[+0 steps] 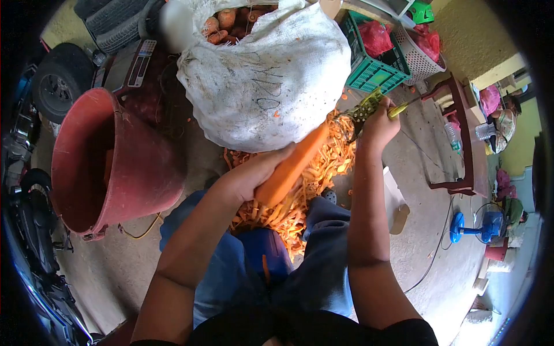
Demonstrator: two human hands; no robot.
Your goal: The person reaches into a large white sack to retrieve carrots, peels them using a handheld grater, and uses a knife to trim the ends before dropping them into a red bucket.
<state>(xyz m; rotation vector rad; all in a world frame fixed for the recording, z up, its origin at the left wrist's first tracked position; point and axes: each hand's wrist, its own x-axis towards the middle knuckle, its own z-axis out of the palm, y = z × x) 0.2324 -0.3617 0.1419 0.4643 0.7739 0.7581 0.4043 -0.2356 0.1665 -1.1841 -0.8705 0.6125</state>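
Note:
My left hand (254, 173) grips the lower end of a long orange carrot (294, 164), which points up and to the right. My right hand (378, 124) is closed on a yellow-handled peeler (369, 109) whose blade sits at the carrot's far tip. Below both hands, a heap of orange carrot peelings (294, 207) lies on the ground between my knees. Behind the hands, a big white woven sack (265, 75) stands open with several unpeeled carrots (228, 23) showing at its top.
A large red bucket (104, 164) stands tilted at the left. A tyre (57, 81) lies at the far left. A green crate (369, 63) and a white basket (418, 55) hold red bags at the back right. A dark wooden table (464, 132) and a blue fan (476, 225) are at right.

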